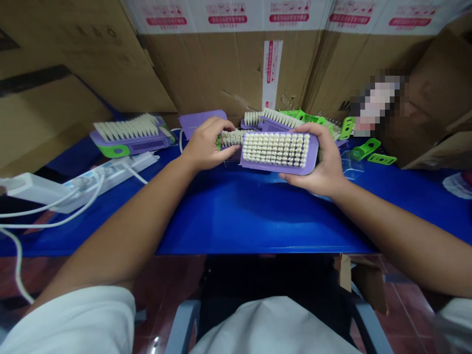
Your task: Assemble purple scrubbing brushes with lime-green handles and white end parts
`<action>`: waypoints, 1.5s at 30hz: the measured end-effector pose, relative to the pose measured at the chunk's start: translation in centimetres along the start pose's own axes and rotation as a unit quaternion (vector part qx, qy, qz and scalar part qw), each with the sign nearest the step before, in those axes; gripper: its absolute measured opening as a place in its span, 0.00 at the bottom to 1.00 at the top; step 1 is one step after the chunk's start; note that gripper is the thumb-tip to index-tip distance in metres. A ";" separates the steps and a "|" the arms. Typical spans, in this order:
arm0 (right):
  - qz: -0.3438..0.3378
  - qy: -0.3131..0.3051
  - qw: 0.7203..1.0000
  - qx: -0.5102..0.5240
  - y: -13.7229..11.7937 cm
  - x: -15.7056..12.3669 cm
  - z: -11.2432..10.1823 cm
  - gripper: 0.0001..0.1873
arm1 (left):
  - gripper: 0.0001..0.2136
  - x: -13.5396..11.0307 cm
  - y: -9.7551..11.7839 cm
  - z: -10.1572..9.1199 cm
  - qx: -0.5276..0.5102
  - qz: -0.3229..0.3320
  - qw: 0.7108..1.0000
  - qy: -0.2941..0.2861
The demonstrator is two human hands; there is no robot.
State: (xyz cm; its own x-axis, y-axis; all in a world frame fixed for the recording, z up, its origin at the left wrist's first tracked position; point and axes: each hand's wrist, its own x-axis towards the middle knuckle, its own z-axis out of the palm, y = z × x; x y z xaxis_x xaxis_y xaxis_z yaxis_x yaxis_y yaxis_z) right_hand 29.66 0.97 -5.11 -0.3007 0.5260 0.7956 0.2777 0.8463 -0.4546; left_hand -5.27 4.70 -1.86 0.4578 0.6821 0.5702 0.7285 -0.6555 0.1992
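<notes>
- my left hand [207, 144]: fingers curled tight, pinching a short bristled strip [231, 139] w/ a green tip [218, 142]; strip sits right at the end of the brush in my other hand
- my right hand [317, 160]: narrow grip, fingers over the top edge + thumb under, holding a purple scrub brush [276, 150], white bristles facing up
- both hands are above the blue counter [258, 211], brush tilted a bit toward me
- behind my hands: another purple brush w/ white bristles [273, 120], lying on its side, + a flat purple panel [201, 123]
- far left on counter: purple-and-green brush [127, 135], bristles up
- right side: green plastic parts [365, 149] + clear plastic piece [351, 163], nr a loose pile of green bits [306, 117]
- left front: white power strip [33, 189] w/ white cables [47, 221]
- bg: cardboard boxes [221, 64] along the back
- blurred object [376, 103] by the boxes, can't tell what it is
</notes>
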 end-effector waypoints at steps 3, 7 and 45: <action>-0.014 0.001 1.000 0.009 0.2 0.0 0.0 0.62 | 0.17 0.0 -0.2 0.2 -0.023 0.021 0.999 0.034; 0.013 0.007 1.000 0.000 -0.1 0.0 0.1 0.61 | 0.16 0.0 -0.5 0.3 -0.036 0.023 0.996 0.077; 0.023 0.002 1.000 -0.005 -0.2 0.0 0.1 0.61 | 0.30 0.2 -1.4 0.6 -0.181 -0.101 0.976 0.061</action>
State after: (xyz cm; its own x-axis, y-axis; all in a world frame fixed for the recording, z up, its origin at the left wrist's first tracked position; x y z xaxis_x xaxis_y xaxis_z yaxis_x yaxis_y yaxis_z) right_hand 29.51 0.78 -5.04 -0.2835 0.5638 0.7757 0.3000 0.8204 -0.4867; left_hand -5.93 5.98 -2.51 0.2427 0.7806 0.5760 0.5599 -0.5976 0.5739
